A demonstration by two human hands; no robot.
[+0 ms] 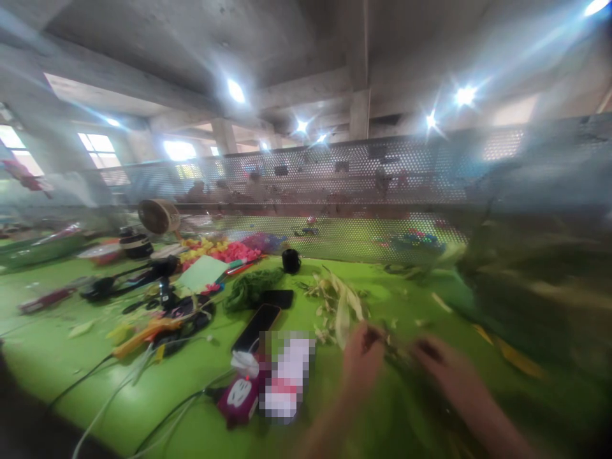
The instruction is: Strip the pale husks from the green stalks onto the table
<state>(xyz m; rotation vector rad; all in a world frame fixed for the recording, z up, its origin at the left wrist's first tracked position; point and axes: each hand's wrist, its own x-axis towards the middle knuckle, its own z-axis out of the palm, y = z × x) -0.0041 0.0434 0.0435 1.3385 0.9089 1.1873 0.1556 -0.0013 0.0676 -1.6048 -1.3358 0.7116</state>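
Note:
My left hand (364, 352) is at the right-centre of the table, its fingers curled in a pinch. Beside it my right hand (437, 358) is also closed, fingertips turned toward the left one. Something thin and brownish (396, 350) runs between the two hands, too smeared to name. Just beyond my left hand lies a loose pile of pale, dry, husk-like strips (348, 306), the nearest ones touching or almost touching it.
An orange glue gun (146, 335), a phone (255, 328) and a purple power strip (239, 396) with cables are to the left. Farther back are pink and yellow flower pieces (229, 253) and a small fan (157, 215). A bulky dark bag (530, 274) stands right; a perforated panel (306, 185) runs behind.

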